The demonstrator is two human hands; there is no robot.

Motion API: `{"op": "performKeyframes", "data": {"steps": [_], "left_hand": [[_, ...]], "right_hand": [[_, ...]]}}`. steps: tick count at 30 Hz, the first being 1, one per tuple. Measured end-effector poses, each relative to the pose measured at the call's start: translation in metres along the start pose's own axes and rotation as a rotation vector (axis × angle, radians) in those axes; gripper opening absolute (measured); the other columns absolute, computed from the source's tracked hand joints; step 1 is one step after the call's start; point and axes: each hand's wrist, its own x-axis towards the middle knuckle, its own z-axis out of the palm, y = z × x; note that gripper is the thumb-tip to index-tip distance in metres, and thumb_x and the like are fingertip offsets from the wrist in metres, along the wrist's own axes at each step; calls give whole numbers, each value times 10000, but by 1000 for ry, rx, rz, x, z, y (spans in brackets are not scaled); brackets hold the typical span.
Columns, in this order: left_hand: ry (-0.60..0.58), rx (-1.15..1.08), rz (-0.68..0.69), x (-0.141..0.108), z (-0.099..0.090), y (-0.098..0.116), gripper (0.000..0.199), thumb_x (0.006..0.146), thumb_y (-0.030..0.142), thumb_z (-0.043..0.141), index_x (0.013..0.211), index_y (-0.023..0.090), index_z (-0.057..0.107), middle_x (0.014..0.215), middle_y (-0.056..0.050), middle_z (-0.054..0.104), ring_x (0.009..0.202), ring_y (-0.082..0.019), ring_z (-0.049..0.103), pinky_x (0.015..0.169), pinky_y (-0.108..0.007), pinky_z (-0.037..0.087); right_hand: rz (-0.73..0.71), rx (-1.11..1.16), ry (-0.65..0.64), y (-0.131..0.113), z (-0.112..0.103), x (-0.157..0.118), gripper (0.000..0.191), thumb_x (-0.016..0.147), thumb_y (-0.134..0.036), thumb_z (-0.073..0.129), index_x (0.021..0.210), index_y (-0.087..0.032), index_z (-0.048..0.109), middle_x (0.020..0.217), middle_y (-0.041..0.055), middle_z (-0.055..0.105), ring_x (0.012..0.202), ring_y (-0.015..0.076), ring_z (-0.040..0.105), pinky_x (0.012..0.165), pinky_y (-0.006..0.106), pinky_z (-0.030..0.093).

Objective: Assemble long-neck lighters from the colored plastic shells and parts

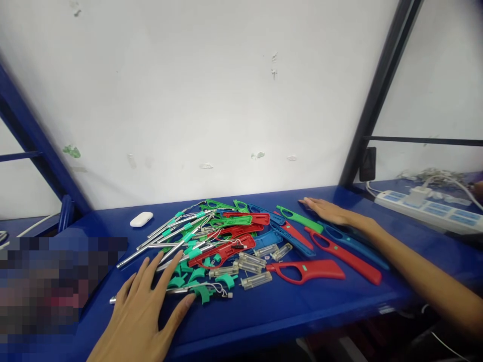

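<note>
My left hand (141, 306) has its fingers spread over the near left side of a pile of lighter parts. Beneath and beside it lie metal lighter tubes (177, 246) with white wires, and teal trigger pieces (204, 293). Past the pile, my right hand (324, 210) rests with fingers stretched out, beside a green handle shell (302, 219) and a blue handle shell (358, 246). Between the hands are red handle shells (320, 271) and several clear fuel tanks (256, 280). Neither hand holds anything that I can see.
The blue tabletop (302, 306) meets a white wall (226, 100) at the back. A white earbud case (141, 219) lies at the far left. To the right stand a dark metal post (377, 100) and a white power strip (433, 208). A blurred area covers the left edge.
</note>
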Motion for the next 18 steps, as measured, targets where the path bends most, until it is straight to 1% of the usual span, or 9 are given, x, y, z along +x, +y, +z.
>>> {"op": "performKeyframes", "data": {"steps": [5,13,18], "left_hand": [[-17,-26,-14,1,-3,2,711,1008,748,347,1640,426,383,1705,-47,405,1559,-392,383,1197,-694,375],[-16,-34,-10,1,-7,4,696,1015,726,383,1635,411,401,1693,-56,414,1525,-414,410,1172,-680,391],[-4,-19,6,1,-7,6,683,1034,693,385,1655,409,358,1686,-60,410,1491,-416,438,1169,-657,389]], "right_hand": [[-32,4,31,3,1,1,318,1052,-381,662,1332,-231,664,1398,100,654,1160,258,687,976,465,599],[-38,-16,30,7,3,5,329,1052,-376,664,1344,-226,655,1400,107,651,1159,255,687,975,472,599],[-53,-31,33,4,2,4,318,1053,-376,662,1335,-228,661,1400,103,652,1159,255,687,976,467,598]]}}
